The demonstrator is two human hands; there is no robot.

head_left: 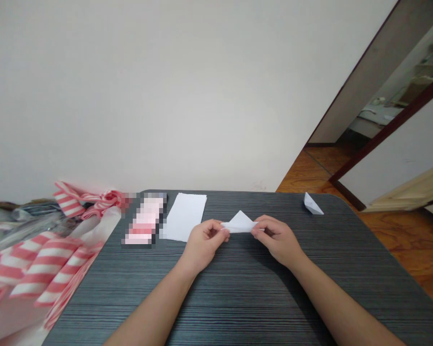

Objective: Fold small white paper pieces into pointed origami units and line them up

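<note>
Between my two hands is a white folded paper (240, 223), with a triangular peak on top and a straight band along the bottom. My left hand (206, 241) pinches its left end between thumb and fingers. On the other side, my right hand (277, 238) grips the right end the same way. The paper is held a little above the dark table. To the left lies a stack of white paper sheets (186, 216). A finished-looking white paper boat (313, 204) rests at the far right of the table.
The dark, wood-grained table (216, 302) backs onto a pale wall (187, 96). Beside the sheets sits a pixelated pink and white item (146, 218). Red-and-white striped cloth (46, 264) is heaped off the left edge. Wooden floor (400, 235) and a doorway show at right.
</note>
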